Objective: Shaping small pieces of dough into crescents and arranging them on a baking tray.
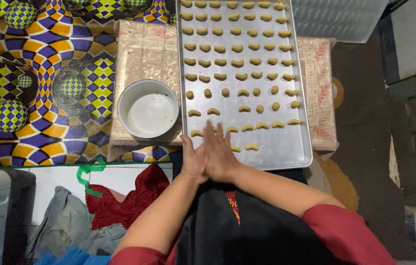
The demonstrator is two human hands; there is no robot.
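No packages or labels visible. Metal tray (286, 152) carries rows of tan dough pieces (237, 63); white bowl (148, 108) sits just left of it. Left hand (194, 158) and right hand (221, 153) are pressed together, palm to palm, fingers extended over the tray's near edge.

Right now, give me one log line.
hands: left hand and right hand pressed together | over: baking tray | dough pieces in rows | bowl left

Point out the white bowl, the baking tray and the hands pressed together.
white bowl (148, 114): head view, inner bottom.
baking tray (286, 152): head view, bare near corner.
hands (210, 154): head view, where the palms meet.
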